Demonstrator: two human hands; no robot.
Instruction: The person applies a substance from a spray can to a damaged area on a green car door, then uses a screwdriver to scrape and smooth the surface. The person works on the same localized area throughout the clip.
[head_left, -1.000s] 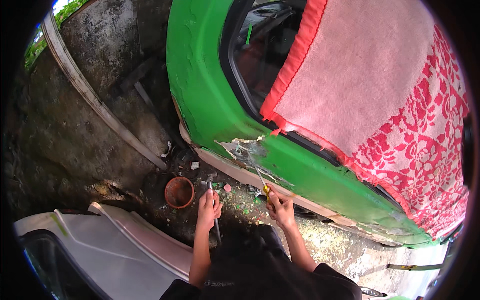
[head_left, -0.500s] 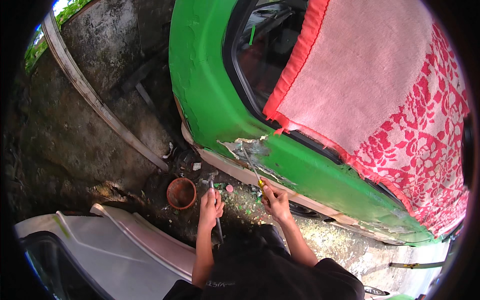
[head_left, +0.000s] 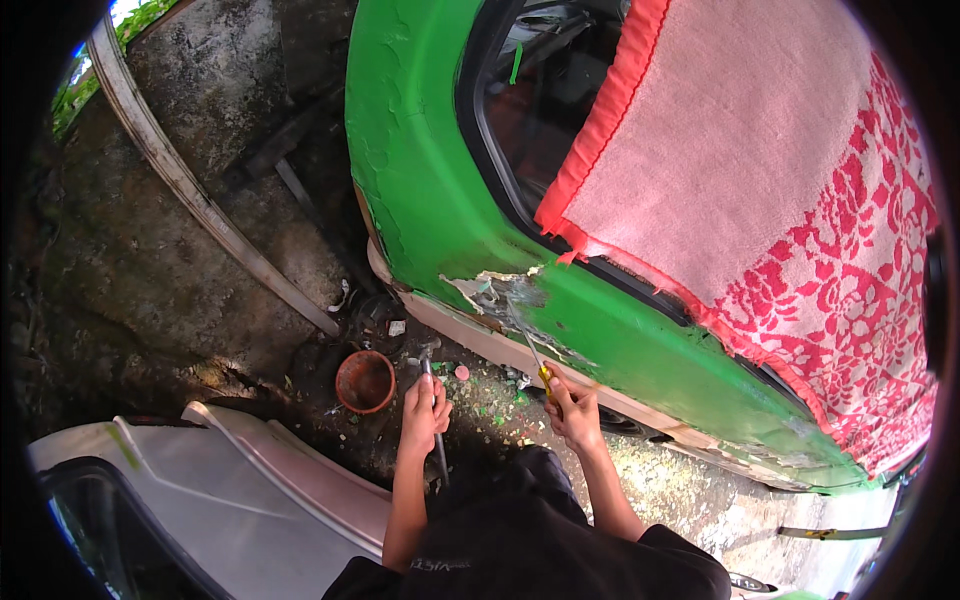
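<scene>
My left hand [head_left: 424,412] is closed around the dark handle of a hammer [head_left: 441,456], its metal head poking up past my fingers. In my right hand [head_left: 577,415] I grip a screwdriver [head_left: 546,376] by its yellow handle. Its long shaft slants up and left to a damaged patch [head_left: 518,292] on the green car body [head_left: 415,190]. The paint there is broken, with grey surface and pale, jagged edges showing. The tip lies over this patch; whether it touches the metal I cannot tell.
A pink and red patterned towel [head_left: 740,150] hangs over the green car's roof and window [head_left: 545,110]. A terracotta pot [head_left: 365,382] stands on the debris-strewn ground. At lower left sits a silver car panel [head_left: 230,490]. A long pale strip [head_left: 200,205] leans along the wall.
My right hand has shifted slightly right and down with the screwdriver. The left hand keeps its hold on the hammer nearly in place. The whole view has slid a little.
</scene>
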